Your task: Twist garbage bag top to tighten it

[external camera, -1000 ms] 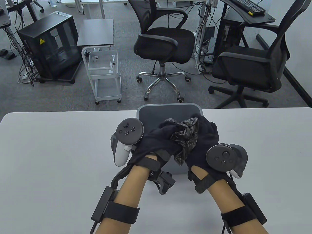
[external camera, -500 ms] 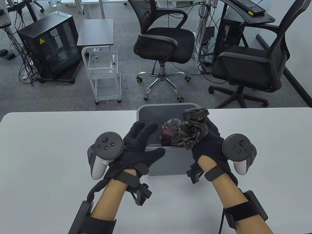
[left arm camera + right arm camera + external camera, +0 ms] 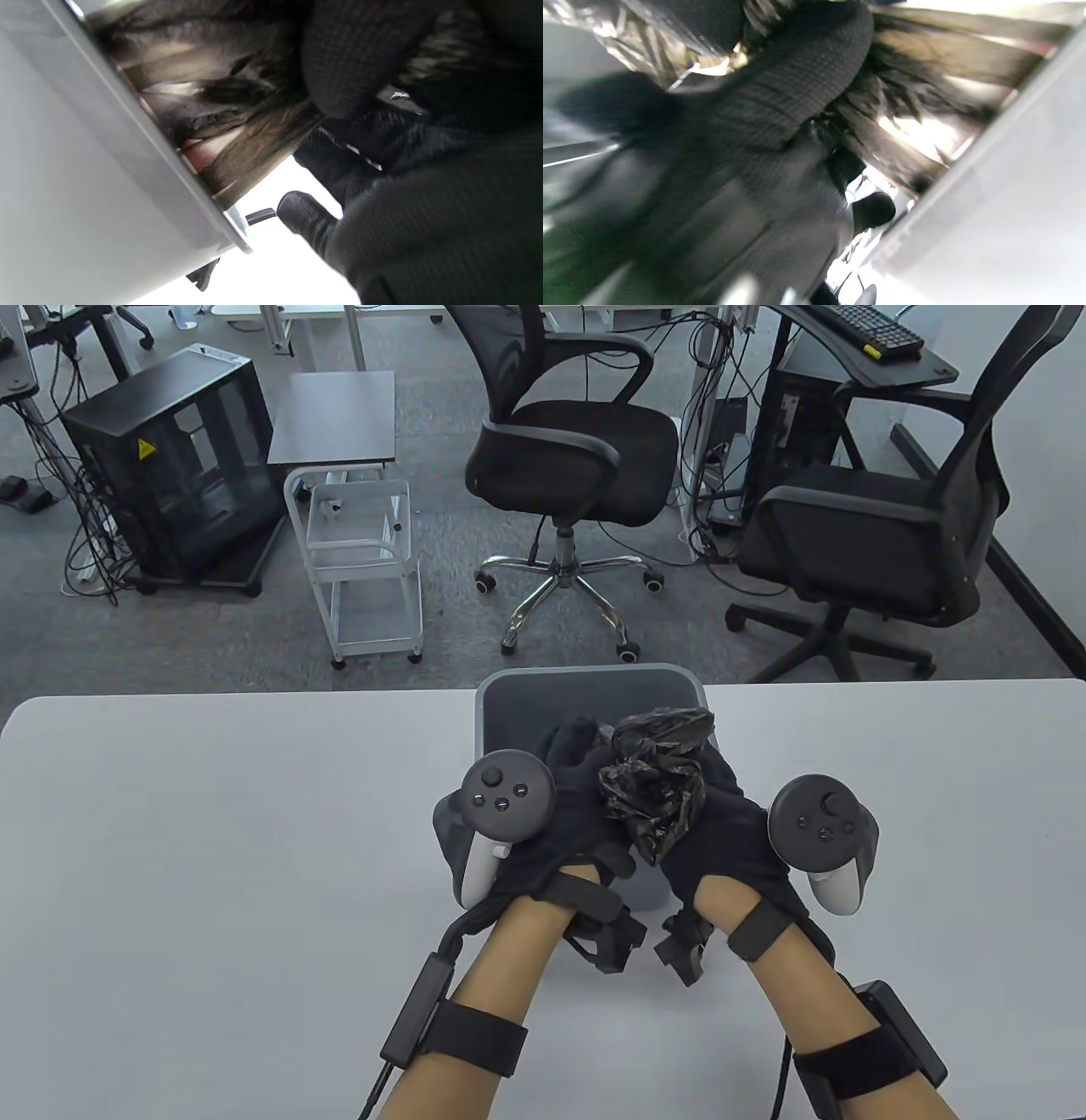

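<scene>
Both the left hand (image 3: 560,823) and right hand (image 3: 721,823) grip the bag top (image 3: 653,785) at frame center over the bin (image 3: 509,704); over-twisting could tear the thin film.

Gloved fingers (image 3: 356,63) clamp the gathered garbage bag (image 3: 237,127) just above the grey bin's rim (image 3: 169,148), plastic pulled taut.
</scene>
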Demonstrator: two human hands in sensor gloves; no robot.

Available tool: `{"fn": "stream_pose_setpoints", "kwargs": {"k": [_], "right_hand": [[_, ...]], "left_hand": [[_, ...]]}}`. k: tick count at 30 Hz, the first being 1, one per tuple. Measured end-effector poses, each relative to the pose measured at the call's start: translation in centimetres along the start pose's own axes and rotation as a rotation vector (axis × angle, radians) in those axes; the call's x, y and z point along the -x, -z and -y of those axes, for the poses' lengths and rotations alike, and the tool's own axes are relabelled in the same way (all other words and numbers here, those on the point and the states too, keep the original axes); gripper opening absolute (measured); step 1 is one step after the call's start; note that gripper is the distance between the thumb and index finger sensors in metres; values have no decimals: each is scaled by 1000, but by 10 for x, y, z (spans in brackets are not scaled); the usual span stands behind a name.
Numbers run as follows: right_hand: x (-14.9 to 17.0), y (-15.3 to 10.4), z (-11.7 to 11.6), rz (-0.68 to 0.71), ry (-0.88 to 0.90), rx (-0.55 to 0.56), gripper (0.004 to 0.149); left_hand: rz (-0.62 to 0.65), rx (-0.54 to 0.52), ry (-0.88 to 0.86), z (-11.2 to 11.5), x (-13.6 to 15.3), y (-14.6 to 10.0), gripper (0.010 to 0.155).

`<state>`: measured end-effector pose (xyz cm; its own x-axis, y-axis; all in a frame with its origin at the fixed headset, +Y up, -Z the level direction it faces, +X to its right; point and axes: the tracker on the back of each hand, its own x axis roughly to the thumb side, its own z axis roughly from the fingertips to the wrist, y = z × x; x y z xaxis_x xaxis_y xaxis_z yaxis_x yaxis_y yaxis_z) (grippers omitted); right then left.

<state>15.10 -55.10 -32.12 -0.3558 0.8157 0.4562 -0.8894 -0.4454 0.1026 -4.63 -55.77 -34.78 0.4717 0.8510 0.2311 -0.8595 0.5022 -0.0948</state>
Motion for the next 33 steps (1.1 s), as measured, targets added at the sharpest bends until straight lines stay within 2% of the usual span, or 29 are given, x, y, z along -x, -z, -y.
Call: {"fn": "stream_pose_setpoints", "kwargs": {"k": [2, 3, 5, 9, 12, 16, 18, 19, 21, 23, 24, 26, 30, 33], "right_hand": [[3, -8, 4, 27, 50, 27, 72], [7, -12, 8, 31, 75, 65, 75], [14, -17, 12, 40, 98, 73, 79], [29, -23, 18, -13, -6, 47, 88], [27, -18, 14, -21, -68, 55, 92], [12, 3, 2, -28, -161, 55, 96], [3, 15, -6, -66, -205, 54, 92], [1, 19, -9, -78, -187, 74, 85], [4, 22, -9, -117, -65, 157, 63], [7, 25, -10, -134, 73, 212, 46], [9, 25, -10, -146, 109, 245, 44], [12, 26, -7, -164, 148, 272, 43], [18, 25, 1, -192, 240, 294, 44], [18, 25, 2, -194, 246, 280, 44]], "left_hand": [[-18, -1, 17, -3, 1, 3, 41], [-30, -23, -9, -6, 3, 5, 41], [-51, -36, -87, -11, 6, 8, 40], [-64, -14, -153, -21, 2, 12, 40], [-47, -11, -156, -26, -6, 13, 40], [-21, 33, -127, -23, -20, 13, 40], [-17, 92, -133, -19, -29, 11, 40], [-20, 126, -144, -18, -32, 10, 40], [-7, 118, -150, -20, -36, 7, 44], [42, 154, -159, -23, -40, 2, 59], [57, 187, -168, -24, -41, -1, 72], [87, 173, -175, -33, -42, -10, 84], [109, 40, -24, -60, -32, -25, 89], [59, 57, 100, -65, -20, -28, 94]]}}
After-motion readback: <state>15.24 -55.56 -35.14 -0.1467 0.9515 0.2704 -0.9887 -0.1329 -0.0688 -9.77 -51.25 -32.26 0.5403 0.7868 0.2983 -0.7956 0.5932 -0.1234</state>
